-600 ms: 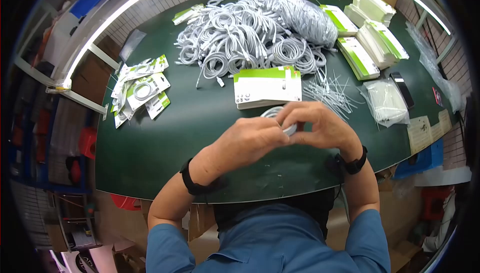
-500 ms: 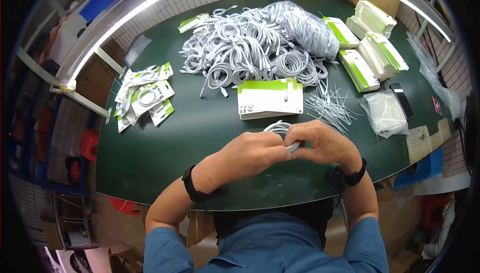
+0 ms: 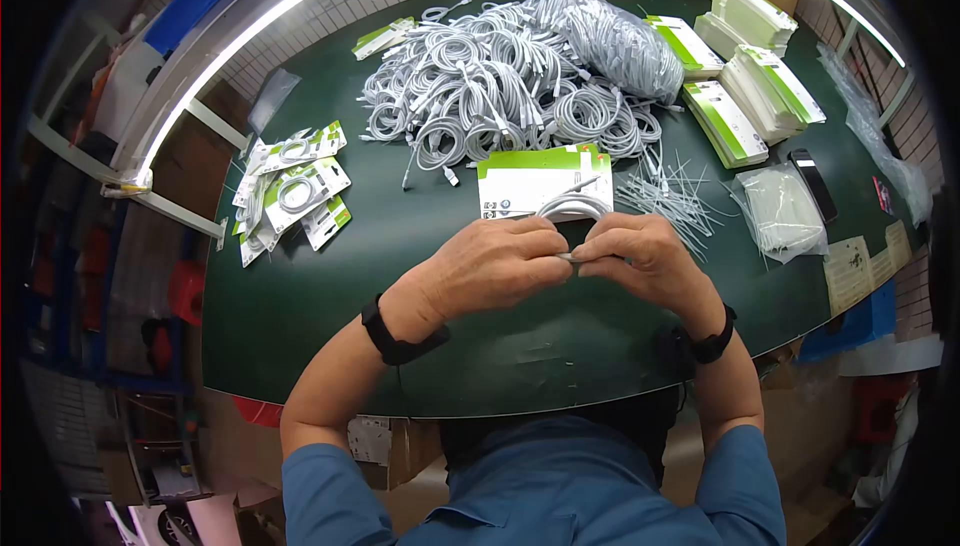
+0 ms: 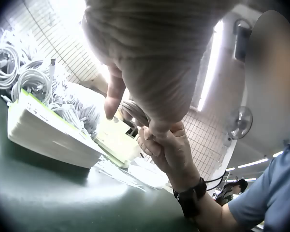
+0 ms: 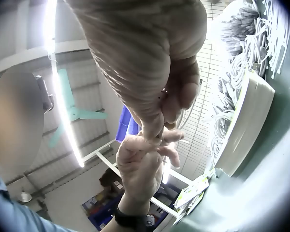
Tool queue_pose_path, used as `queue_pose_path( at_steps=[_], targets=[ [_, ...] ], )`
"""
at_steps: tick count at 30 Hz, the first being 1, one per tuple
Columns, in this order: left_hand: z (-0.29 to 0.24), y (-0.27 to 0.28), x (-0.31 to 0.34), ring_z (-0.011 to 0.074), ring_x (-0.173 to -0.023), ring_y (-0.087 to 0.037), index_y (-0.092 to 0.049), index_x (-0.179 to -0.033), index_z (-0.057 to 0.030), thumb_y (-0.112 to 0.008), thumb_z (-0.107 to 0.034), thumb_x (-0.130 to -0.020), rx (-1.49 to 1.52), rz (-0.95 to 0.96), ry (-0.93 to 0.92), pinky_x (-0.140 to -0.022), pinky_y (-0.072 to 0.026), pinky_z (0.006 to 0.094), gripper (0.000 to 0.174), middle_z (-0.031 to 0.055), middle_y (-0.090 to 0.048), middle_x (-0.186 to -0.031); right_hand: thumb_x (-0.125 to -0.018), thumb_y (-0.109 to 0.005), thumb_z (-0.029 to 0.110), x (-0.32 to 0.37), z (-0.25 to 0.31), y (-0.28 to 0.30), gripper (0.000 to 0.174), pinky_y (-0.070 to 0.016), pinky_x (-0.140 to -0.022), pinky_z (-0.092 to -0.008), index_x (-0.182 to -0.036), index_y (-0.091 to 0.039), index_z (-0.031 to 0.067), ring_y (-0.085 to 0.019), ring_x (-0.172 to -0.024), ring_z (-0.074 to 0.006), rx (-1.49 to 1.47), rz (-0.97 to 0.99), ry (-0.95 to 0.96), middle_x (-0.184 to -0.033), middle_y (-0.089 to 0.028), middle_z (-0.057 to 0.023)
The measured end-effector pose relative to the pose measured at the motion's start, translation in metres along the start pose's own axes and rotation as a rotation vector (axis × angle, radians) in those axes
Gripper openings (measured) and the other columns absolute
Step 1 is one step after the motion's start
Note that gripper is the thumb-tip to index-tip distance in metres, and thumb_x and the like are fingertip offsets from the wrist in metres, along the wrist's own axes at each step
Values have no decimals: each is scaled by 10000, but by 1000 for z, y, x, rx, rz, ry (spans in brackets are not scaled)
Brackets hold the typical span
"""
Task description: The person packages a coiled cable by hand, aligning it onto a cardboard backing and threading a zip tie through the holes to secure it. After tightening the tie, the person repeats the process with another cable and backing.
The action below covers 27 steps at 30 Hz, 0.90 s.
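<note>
A coiled grey-white cable (image 3: 574,204) stands up from between the two hands, overlapping the front of the card stack (image 3: 545,176) in the head view. My left hand (image 3: 500,261) grips the coil's near side from the left, fingers curled. Opposite it, my right hand (image 3: 645,254) pinches at the same spot with thumb and forefinger. The fingertips of both hands nearly meet, a small white piece showing between them. In the left wrist view, part of the coil (image 4: 134,111) shows below the left hand; the fingers hide the rest.
Behind the card stack lies a big pile of coiled cables (image 3: 470,76) beside a plastic bag of cables (image 3: 620,41). Loose white ties (image 3: 670,206) lie to the right, near a bag of ties (image 3: 780,211) and a phone (image 3: 812,184). Carded cables (image 3: 295,191) are heaped at left.
Both hands have shifted the coil away from the body, up against the card stack in view. The right fingers, earlier arched over the coil, now pinch close to the left fingertips.
</note>
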State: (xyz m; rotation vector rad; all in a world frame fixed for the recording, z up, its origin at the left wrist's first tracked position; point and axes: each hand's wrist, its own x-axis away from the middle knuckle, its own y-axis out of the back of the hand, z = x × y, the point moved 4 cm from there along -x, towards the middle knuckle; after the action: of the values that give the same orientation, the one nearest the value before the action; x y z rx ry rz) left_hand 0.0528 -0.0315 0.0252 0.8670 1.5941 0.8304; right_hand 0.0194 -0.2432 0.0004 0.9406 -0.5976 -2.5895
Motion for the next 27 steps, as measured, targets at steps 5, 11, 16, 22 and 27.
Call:
queue_pose_path(
  at_steps=[5,11,16,22,27],
  targets=[
    [25,-3,6,337,-1195,-677,-758,-1136,-95,-889,-97,-820,76,-222,320,-939,-606,418,343,141,-679,-1354,-851,-871,40,9,-20,21,199,-589,-734,-342,-1034,-794,36,-767,-836,-245,75,-194,-29,-942,-769,-90],
    [86,-49,3,436,-1413,-524,-544,-1520,-54,-942,-325,-792,-60,-2,485,-1175,-443,533,873,200,-572,-1508,-901,-833,1,15,-43,35,163,-565,-735,-312,-1057,-787,5,-728,-829,-174,33,-309,-118,-953,-769,-90],
    [116,-65,-6,418,-1485,-459,-476,-1598,-60,-987,-449,-690,-106,190,507,-1250,-354,540,1112,227,-534,-1551,-919,-827,25,18,-46,38,146,-550,-716,-301,-1061,-791,20,-707,-819,-147,41,-310,-146,-954,-765,-71],
    [119,-58,-9,420,-1464,-506,-561,-1528,-30,-976,-433,-719,7,181,515,-1219,-412,507,994,239,-557,-1550,-928,-832,43,22,-51,38,137,-524,-691,-279,-1056,-789,23,-647,-779,-110,43,-306,-196,-940,-750,-48],
    [118,-47,-7,388,-1287,-663,-683,-1398,-13,-883,-305,-865,69,98,486,-1096,-529,451,639,226,-668,-1436,-928,-830,31,25,-56,37,164,-520,-688,-266,-1086,-784,24,-632,-774,-90,-29,-352,-210,-945,-736,-32]
  ],
)
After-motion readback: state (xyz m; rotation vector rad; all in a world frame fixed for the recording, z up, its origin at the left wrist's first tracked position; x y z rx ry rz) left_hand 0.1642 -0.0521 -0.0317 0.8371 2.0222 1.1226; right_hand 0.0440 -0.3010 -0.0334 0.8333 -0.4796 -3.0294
